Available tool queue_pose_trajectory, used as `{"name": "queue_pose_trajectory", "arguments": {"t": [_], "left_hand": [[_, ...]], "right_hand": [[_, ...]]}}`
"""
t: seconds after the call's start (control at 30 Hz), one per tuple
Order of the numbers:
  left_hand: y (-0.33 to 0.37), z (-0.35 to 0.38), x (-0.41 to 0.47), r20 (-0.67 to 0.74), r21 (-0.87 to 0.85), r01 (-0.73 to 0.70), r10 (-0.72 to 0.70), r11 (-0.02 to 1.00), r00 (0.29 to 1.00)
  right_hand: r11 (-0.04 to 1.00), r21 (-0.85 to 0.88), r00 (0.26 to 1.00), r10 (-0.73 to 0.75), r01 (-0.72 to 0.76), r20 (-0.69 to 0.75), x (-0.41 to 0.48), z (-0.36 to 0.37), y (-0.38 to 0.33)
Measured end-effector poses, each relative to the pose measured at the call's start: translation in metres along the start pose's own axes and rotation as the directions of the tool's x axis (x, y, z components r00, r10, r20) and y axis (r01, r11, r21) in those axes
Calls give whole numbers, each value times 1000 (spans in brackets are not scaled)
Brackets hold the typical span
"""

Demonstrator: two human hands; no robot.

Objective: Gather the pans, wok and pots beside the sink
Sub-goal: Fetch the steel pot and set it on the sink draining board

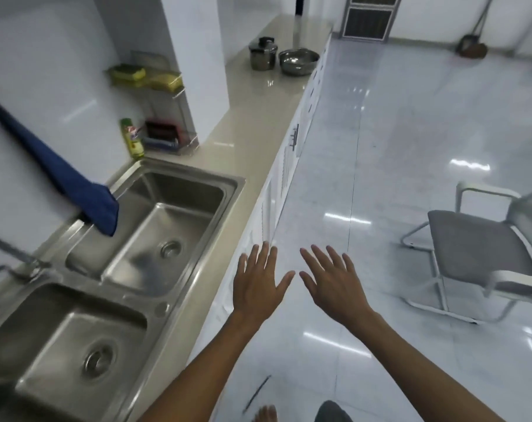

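Observation:
A lidded steel pot (262, 53) and a round steel wok-like bowl (298, 61) stand side by side far down the beige counter (252, 117). The double steel sink (127, 239) fills the near left. My left hand (260, 281) and my right hand (331, 281) are stretched out flat in front of me, fingers spread, holding nothing. Both hover over the floor just off the counter's front edge, well short of the pot and wok.
A wire rack (158, 108) with sponges, a green bottle (132, 138) and a blue cloth (60, 175) are by the wall behind the sink, beside the faucet (15, 254). A grey chair (487, 254) stands on the glossy floor at right. White cabinets run under the counter.

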State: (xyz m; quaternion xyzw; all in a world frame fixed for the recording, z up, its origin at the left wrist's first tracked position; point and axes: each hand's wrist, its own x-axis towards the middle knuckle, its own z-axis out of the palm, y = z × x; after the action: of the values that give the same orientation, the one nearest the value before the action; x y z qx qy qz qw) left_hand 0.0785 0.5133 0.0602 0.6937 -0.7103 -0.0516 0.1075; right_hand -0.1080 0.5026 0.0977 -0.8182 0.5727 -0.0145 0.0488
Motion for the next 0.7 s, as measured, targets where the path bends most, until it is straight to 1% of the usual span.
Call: {"name": "queue_pose_trajectory", "arguments": {"t": [0.07,0.2,0.3,0.37,0.43,0.7], "left_hand": [[0,-5,48,-25,-2,-32,31,1000,999],[-4,3,138,-8,22,-51,52,998,999],[-6,12,210,-25,19,-59,59,998,998],[-7,18,263,-10,32,-59,60,998,998],[-5,26,321,18,35,-35,35,999,999],[21,32,535,-6,10,15,-15,1000,1000]], "right_hand": [[999,11,999,35,-35,-21,40,-7,11],[997,36,998,66,-66,2,120,-11,39],[997,54,998,56,-56,0,189,-10,63],[995,70,998,65,-65,0,241,-10,84],[994,86,997,72,-74,33,293,-13,109],[998,56,999,22,-24,43,493,-44,207]]}}
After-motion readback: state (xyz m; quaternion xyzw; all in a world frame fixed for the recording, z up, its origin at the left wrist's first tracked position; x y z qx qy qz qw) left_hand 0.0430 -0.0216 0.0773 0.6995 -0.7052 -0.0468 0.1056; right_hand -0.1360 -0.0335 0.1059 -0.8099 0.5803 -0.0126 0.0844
